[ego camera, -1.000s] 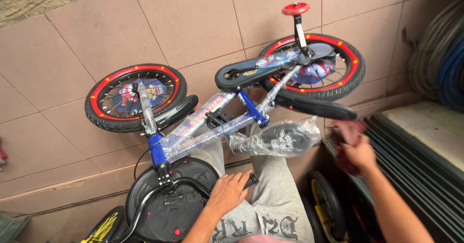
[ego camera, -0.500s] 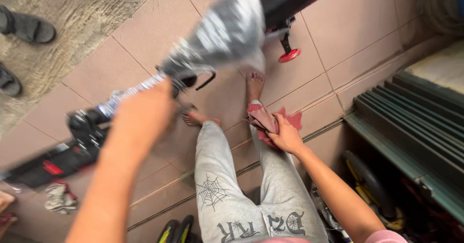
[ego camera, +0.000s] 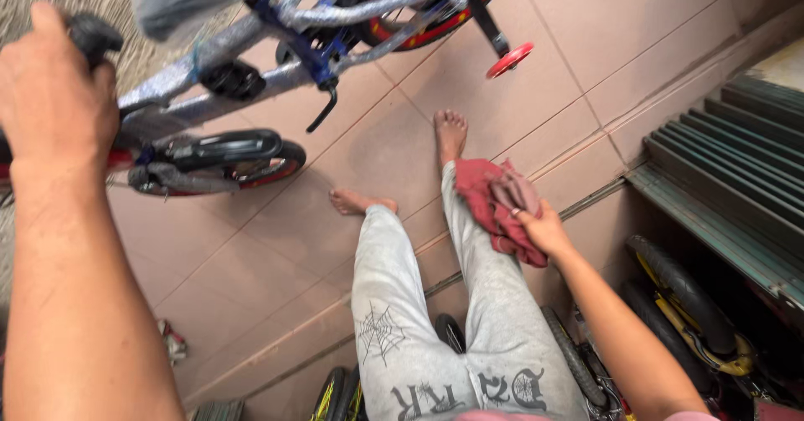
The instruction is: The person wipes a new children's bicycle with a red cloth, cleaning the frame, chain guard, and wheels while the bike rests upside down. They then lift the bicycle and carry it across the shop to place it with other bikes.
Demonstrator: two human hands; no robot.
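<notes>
Bike, the small blue-framed, red-rimmed one (ego camera: 276,61), had swung up; my left hand (ego camera: 54,94) gripped its black handlebar grip (ego camera: 92,36), my right hand (ego camera: 543,228) clutched a crumpled red rag (ego camera: 494,199).

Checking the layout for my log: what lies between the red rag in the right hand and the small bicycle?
In the head view, only the person's bare feet and bare floor tiles lie between the red rag and the bicycle.

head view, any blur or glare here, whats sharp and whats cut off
Head view: soft, even daylight with no glare; wide-angle stretch enlarges the left hand gripping the child's bicycle, cropped at the top edge; the right hand holding the red cloth is sharp; the dark lower right corner loses detail.
</notes>
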